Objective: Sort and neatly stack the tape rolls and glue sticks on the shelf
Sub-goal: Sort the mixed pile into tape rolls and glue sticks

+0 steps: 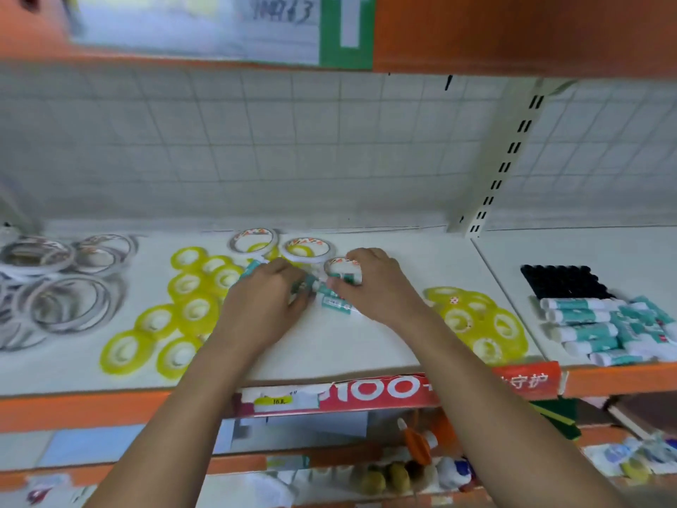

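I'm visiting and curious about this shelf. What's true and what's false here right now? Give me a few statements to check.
1. Both the left hand and the right hand are on the loose glue sticks at mid-shelf. True.
2. The yellow tape rolls stand in one tall tower. False: they lie flat in loose groups, left and right of the hands.
3. A glue stick pile lies at the right end. True.
4. The thin white tape rings lie at the far right. False: most are at the far left.
5. The shelf has a blue front edge. False: it is orange.
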Demonstrator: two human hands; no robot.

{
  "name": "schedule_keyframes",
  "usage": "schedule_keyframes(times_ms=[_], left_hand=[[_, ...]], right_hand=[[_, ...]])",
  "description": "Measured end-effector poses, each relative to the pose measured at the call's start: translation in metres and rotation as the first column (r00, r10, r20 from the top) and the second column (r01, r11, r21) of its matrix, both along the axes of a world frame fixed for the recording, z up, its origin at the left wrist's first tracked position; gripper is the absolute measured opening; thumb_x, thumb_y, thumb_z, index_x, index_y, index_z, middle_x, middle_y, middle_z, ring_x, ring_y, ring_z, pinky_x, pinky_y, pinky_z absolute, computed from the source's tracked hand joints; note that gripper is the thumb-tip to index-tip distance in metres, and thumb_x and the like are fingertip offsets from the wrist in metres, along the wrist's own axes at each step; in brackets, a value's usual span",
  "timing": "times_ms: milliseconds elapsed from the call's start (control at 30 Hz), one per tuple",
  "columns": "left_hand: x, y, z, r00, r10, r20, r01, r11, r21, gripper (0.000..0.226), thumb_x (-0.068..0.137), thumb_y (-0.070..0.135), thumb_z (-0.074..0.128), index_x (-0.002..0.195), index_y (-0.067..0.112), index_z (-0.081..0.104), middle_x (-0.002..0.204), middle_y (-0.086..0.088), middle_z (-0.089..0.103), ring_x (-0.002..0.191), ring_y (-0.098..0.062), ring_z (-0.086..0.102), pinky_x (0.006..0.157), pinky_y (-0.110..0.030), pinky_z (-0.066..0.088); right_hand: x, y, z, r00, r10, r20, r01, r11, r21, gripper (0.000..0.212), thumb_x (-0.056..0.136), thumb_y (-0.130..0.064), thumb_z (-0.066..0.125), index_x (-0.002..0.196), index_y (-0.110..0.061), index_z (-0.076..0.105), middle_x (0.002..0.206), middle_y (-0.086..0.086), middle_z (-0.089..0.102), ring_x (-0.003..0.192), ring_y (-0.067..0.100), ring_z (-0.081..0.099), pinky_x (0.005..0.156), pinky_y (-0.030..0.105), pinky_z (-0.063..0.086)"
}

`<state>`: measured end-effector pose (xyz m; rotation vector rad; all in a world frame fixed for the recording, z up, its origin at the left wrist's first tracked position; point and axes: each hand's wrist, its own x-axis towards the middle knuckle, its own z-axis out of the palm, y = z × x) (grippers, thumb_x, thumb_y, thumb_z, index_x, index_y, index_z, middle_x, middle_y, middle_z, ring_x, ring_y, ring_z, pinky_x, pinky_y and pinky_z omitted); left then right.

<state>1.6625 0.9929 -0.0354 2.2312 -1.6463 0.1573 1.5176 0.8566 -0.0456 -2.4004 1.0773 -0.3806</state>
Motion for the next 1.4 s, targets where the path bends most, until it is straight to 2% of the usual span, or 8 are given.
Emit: schedule_keyframes(times_ms=[100, 167, 367, 533, 867, 1000, 1267, 1400], left_hand=[[0.018, -0.016, 0.005, 0.999, 0.043, -0.026, -0.042, 0.999, 0.033, 0.036, 0.086, 0.034, 0.061, 0.12, 0.021, 0.064, 0.119, -0.002, 0.059, 0.108, -0.028, 0.058, 0.074, -0.036, 0.049], [0.03, -0.033, 0.008, 0.996, 0.059, -0.063, -0.056, 0.997, 0.05, 0.041, 0.087, 0.035, 0.061, 0.124, 0.019, 0.061, 0.122, -0.005, 0.056, 0.112, -0.03, 0.056, 0.082, -0.04, 0.051], [0.049, -0.082, 0.012, 0.996, 0.015, -0.093, 0.011, 0.961, 0.277, 0.06, 0.091, 0.059, 0.05, 0.141, 0.024, 0.048, 0.142, -0.01, 0.046, 0.128, -0.033, 0.044, 0.104, -0.044, 0.04], [0.059, -0.098, 0.003, 0.991, -0.039, -0.128, 0.091, 0.896, 0.435, 0.062, 0.084, 0.068, 0.054, 0.133, 0.031, 0.054, 0.131, -0.004, 0.059, 0.115, -0.026, 0.055, 0.094, -0.039, 0.046], [0.063, -0.076, 0.027, 0.988, -0.048, -0.145, 0.083, 0.966, 0.246, 0.079, 0.064, 0.067, 0.07, 0.13, 0.028, 0.053, 0.122, -0.006, 0.055, 0.116, -0.027, 0.052, 0.094, -0.041, 0.048], [0.086, -0.017, 0.046, 0.99, 0.112, -0.09, -0.098, 0.984, 0.148, 0.088, 0.052, 0.077, 0.052, 0.128, 0.033, 0.054, 0.123, 0.0, 0.056, 0.116, -0.024, 0.052, 0.09, -0.042, 0.05], [0.146, 0.149, 0.051, 0.887, 0.462, -0.008, -0.458, 0.882, 0.113, 0.075, 0.067, 0.062, 0.07, 0.13, 0.024, 0.055, 0.125, -0.006, 0.054, 0.116, -0.029, 0.054, 0.09, -0.042, 0.049], [0.185, 0.203, 0.053, 0.844, 0.535, 0.02, -0.534, 0.839, 0.1, 0.09, 0.06, 0.076, 0.045, 0.13, 0.021, 0.055, 0.122, -0.01, 0.057, 0.113, -0.033, 0.055, 0.086, -0.044, 0.05]], right_hand=[[0.021, -0.012, -0.002, 0.986, -0.033, -0.166, 0.042, 0.998, 0.05, 0.085, 0.077, -0.077, 0.056, 0.136, -0.016, 0.047, 0.131, 0.012, 0.055, 0.122, 0.035, 0.048, 0.1, 0.045, 0.042], [0.027, -0.015, -0.003, 0.98, -0.03, -0.196, 0.04, 0.998, 0.046, 0.08, 0.076, -0.077, 0.056, 0.13, -0.018, 0.051, 0.123, 0.01, 0.061, 0.12, 0.035, 0.051, 0.098, 0.043, 0.043], [0.018, -0.003, 0.005, 0.995, -0.054, -0.081, 0.062, 0.992, 0.108, 0.072, 0.078, -0.058, 0.068, 0.134, -0.017, 0.047, 0.124, 0.01, 0.058, 0.118, 0.03, 0.05, 0.099, 0.041, 0.044], [0.001, 0.008, 0.013, 0.997, -0.075, -0.029, 0.076, 0.995, 0.059, 0.073, 0.078, -0.055, 0.069, 0.138, -0.023, 0.043, 0.128, 0.008, 0.053, 0.119, 0.028, 0.046, 0.098, 0.04, 0.043], [0.003, 0.009, 0.032, 0.997, -0.036, 0.069, 0.04, 0.998, -0.057, 0.062, 0.079, -0.049, 0.068, 0.131, -0.02, 0.051, 0.121, 0.005, 0.06, 0.114, 0.031, 0.049, 0.095, 0.039, 0.044], [0.043, 0.025, 0.047, 0.981, 0.131, 0.142, -0.119, 0.989, -0.09, 0.057, 0.077, -0.047, 0.071, 0.126, -0.021, 0.056, 0.117, 0.004, 0.062, 0.112, 0.029, 0.052, 0.095, 0.04, 0.045], [0.164, 0.114, 0.052, 0.866, 0.467, 0.178, -0.443, 0.882, -0.158, 0.054, 0.081, -0.051, 0.07, 0.124, -0.022, 0.056, 0.123, 0.006, 0.062, 0.116, 0.03, 0.054, 0.097, 0.037, 0.041], [0.23, 0.158, 0.048, 0.815, 0.536, 0.22, -0.527, 0.843, -0.106, 0.054, 0.075, -0.056, 0.067, 0.118, -0.025, 0.057, 0.117, 0.006, 0.064, 0.111, 0.03, 0.056, 0.095, 0.04, 0.045]])
